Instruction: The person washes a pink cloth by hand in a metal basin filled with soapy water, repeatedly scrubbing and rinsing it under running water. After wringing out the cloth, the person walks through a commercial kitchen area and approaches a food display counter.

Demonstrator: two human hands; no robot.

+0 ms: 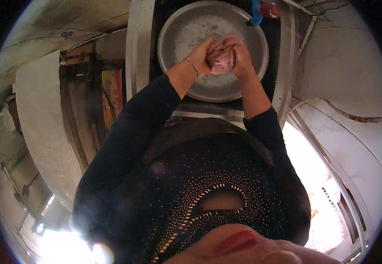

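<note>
A wide, round grey metal basin (180,39) lies ahead of me, and both my hands are over it. Between them is a crumpled pinkish bundle (222,63) that looks like a wet cloth. My left hand (201,56), with a bracelet at the wrist, closes on the bundle's left side. From the right, my right hand (242,56) wraps round the bundle's upper and right side. Some of the fingers are hidden behind it. Whitish patches show on the basin's bottom.
A blue tap (256,14) with a reddish-brown knob (269,10) juts over the basin's far right rim. Pale frame bars (139,48) flank the basin. At the left hangs a white sheet-like panel (43,110); a pale wall (340,66) stands at the right.
</note>
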